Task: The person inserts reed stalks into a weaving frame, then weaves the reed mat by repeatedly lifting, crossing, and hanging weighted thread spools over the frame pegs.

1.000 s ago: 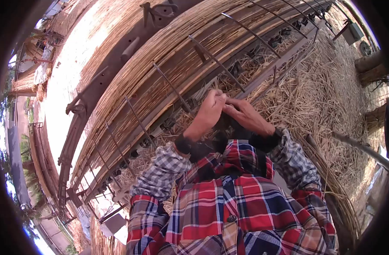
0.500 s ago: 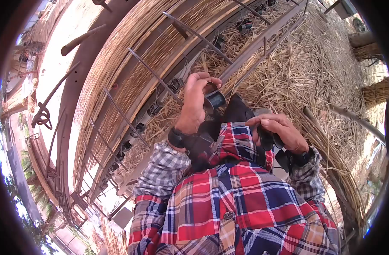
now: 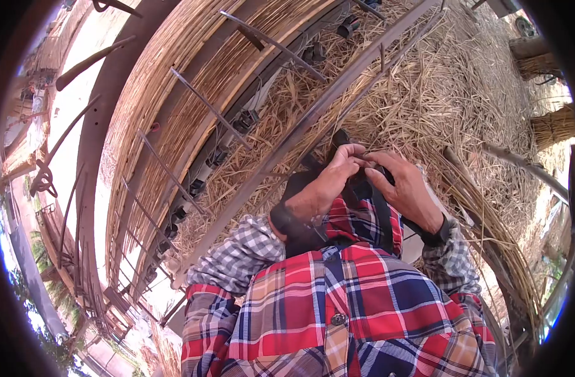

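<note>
My left hand (image 3: 325, 188) reaches in over the front of the plaid shirt (image 3: 356, 283), fingers bent and fingertips pinched. Facing it, my right hand (image 3: 412, 195) has its thumb and forefinger closed close to the left fingertips. What lies between the fingers is too small and too covered to name. Dark material (image 3: 361, 186) shows just below the fingers, partly hidden by them. Both hands are in front of my body, on the near side of a long metal bar (image 3: 287, 141).
A reed mat (image 3: 193, 69) curves across the left, crossed by several thin metal rods (image 3: 206, 100). Black spool-like pieces (image 3: 246, 119) line its lower edge. Loose straw (image 3: 450, 94) covers the ground beyond the bar. Long stalks (image 3: 488, 245) and a tied bundle (image 3: 554, 130) are at right.
My hands have come together. The left moved right, away from a black cylindrical piece it held up; the right moved slightly up, toward the left. The view has shifted slightly.
</note>
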The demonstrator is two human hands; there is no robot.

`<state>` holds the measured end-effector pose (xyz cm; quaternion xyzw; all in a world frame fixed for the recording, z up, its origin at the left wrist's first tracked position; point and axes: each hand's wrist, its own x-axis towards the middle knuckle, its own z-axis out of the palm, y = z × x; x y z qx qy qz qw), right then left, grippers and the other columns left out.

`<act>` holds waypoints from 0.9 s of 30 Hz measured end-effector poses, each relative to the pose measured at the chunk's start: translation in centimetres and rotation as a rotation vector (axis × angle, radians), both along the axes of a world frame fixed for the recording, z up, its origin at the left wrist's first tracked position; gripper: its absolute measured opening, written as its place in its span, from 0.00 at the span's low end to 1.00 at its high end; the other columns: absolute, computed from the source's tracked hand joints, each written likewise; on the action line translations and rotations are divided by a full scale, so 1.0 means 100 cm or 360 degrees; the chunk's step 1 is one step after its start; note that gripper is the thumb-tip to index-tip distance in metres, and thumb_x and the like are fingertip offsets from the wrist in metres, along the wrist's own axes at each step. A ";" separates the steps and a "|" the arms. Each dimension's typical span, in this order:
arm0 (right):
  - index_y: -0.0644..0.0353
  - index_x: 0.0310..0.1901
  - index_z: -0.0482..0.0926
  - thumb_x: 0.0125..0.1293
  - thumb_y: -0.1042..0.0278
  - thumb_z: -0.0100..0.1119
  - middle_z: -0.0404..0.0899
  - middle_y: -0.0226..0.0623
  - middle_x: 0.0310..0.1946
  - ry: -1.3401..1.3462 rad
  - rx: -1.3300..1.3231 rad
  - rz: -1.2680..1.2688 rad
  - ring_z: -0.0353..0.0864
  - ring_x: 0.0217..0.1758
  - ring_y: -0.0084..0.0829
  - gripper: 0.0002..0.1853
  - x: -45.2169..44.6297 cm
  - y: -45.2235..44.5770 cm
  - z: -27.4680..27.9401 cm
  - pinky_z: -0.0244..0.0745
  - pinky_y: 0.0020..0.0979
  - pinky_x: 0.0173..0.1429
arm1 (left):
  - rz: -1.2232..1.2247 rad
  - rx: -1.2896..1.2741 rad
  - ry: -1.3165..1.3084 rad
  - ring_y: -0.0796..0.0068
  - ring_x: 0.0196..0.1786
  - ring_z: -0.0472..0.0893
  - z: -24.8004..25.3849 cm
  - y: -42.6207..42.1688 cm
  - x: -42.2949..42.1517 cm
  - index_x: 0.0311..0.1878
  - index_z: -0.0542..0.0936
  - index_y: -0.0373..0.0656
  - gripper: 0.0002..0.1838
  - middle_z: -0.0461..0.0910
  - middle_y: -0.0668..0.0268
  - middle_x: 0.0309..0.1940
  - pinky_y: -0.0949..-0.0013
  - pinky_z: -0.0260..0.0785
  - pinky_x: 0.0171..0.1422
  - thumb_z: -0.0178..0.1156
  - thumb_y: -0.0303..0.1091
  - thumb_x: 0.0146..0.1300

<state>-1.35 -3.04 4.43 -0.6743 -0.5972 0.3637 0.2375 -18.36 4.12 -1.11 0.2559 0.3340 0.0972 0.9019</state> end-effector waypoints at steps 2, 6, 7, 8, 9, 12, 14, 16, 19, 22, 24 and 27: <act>0.60 0.54 0.76 0.70 0.58 0.56 0.77 0.44 0.38 -0.0110 -0.0006 0.0073 0.78 0.43 0.49 0.18 -0.005 -0.003 -0.005 0.73 0.43 0.45 | -0.0142 0.0069 -0.0066 0.74 0.57 0.74 -0.007 -0.015 0.003 0.69 0.56 0.43 0.22 0.73 0.62 0.56 0.70 0.66 0.65 0.43 0.29 0.73; 0.59 0.54 0.75 0.70 0.58 0.55 0.74 0.43 0.35 -0.0301 -0.0057 0.0150 0.77 0.41 0.47 0.17 -0.009 -0.010 0.001 0.72 0.43 0.43 | 0.0005 -0.0073 -0.0109 0.75 0.60 0.73 -0.001 -0.009 0.014 0.72 0.54 0.45 0.26 0.72 0.61 0.57 0.71 0.66 0.65 0.43 0.28 0.73; 0.59 0.54 0.75 0.69 0.57 0.55 0.74 0.43 0.36 -0.0295 -0.0070 0.0144 0.77 0.41 0.47 0.18 -0.010 -0.009 0.007 0.72 0.43 0.43 | 0.0016 -0.0037 -0.0176 0.74 0.60 0.73 -0.001 -0.006 0.014 0.72 0.54 0.46 0.26 0.72 0.61 0.57 0.70 0.67 0.63 0.43 0.27 0.72; 0.59 0.54 0.74 0.69 0.56 0.56 0.74 0.43 0.37 -0.0288 -0.0080 0.0137 0.77 0.42 0.47 0.19 -0.011 -0.009 0.012 0.72 0.42 0.43 | 0.0030 -0.0018 -0.0175 0.74 0.60 0.73 0.001 -0.005 0.015 0.72 0.54 0.46 0.26 0.72 0.61 0.57 0.70 0.67 0.63 0.43 0.27 0.72; 0.59 0.56 0.72 0.67 0.53 0.59 0.74 0.43 0.39 -0.0284 -0.0110 0.0184 0.77 0.43 0.47 0.23 -0.010 -0.009 0.015 0.72 0.42 0.44 | 0.0041 -0.0102 -0.0192 0.74 0.59 0.73 0.005 -0.005 0.014 0.72 0.53 0.47 0.27 0.71 0.61 0.57 0.70 0.68 0.62 0.43 0.27 0.72; 0.59 0.57 0.70 0.64 0.51 0.61 0.75 0.45 0.40 -0.0364 -0.0087 0.0268 0.77 0.43 0.48 0.26 -0.012 -0.014 0.009 0.73 0.42 0.45 | -0.0050 -0.0130 -0.0109 0.72 0.59 0.71 -0.001 -0.010 0.014 0.73 0.51 0.46 0.30 0.67 0.59 0.60 0.70 0.71 0.57 0.47 0.30 0.71; 0.60 0.52 0.70 0.60 0.56 0.66 0.76 0.47 0.39 -0.0148 -0.0083 0.0222 0.78 0.44 0.50 0.25 -0.013 -0.013 -0.001 0.73 0.44 0.46 | -0.0320 -0.0041 0.0201 0.67 0.62 0.71 0.020 -0.005 0.015 0.75 0.49 0.44 0.33 0.62 0.55 0.65 0.66 0.72 0.57 0.48 0.33 0.70; 0.62 0.52 0.71 0.57 0.62 0.66 0.78 0.51 0.41 0.0002 -0.0072 0.0157 0.79 0.44 0.54 0.24 -0.015 -0.010 -0.015 0.74 0.47 0.46 | -0.0518 0.0757 0.0369 0.56 0.63 0.73 -0.013 -0.014 0.010 0.76 0.49 0.42 0.34 0.62 0.45 0.68 0.60 0.72 0.57 0.48 0.38 0.71; 0.61 0.57 0.73 0.60 0.60 0.64 0.80 0.53 0.47 0.0229 -0.0143 0.0112 0.81 0.48 0.53 0.25 -0.004 -0.006 -0.024 0.76 0.43 0.50 | -0.0934 0.1445 0.0613 0.50 0.59 0.77 0.013 0.016 -0.004 0.68 0.66 0.36 0.28 0.75 0.42 0.58 0.59 0.70 0.60 0.48 0.46 0.74; 0.61 0.55 0.76 0.64 0.57 0.62 0.82 0.50 0.44 0.0464 -0.0359 0.0134 0.83 0.46 0.43 0.22 0.014 0.002 -0.003 0.76 0.37 0.49 | -0.0678 0.1650 0.0563 0.55 0.52 0.81 0.070 0.072 -0.038 0.59 0.76 0.36 0.23 0.82 0.49 0.48 0.61 0.71 0.57 0.48 0.46 0.75; 0.60 0.53 0.77 0.65 0.56 0.61 0.83 0.47 0.42 0.0598 -0.0512 0.0164 0.84 0.44 0.37 0.20 0.022 0.006 0.002 0.76 0.33 0.48 | -0.0378 0.2068 0.0740 0.49 0.51 0.80 0.091 0.112 -0.061 0.55 0.78 0.37 0.17 0.81 0.49 0.47 0.58 0.72 0.55 0.52 0.39 0.71; 0.62 0.52 0.78 0.66 0.57 0.60 0.82 0.40 0.41 0.0899 -0.0513 0.0245 0.80 0.42 0.25 0.19 0.026 0.006 0.008 0.74 0.28 0.47 | -0.0306 0.2594 0.1128 0.50 0.61 0.75 0.089 0.179 -0.099 0.59 0.76 0.38 0.19 0.77 0.50 0.58 0.58 0.67 0.65 0.54 0.35 0.68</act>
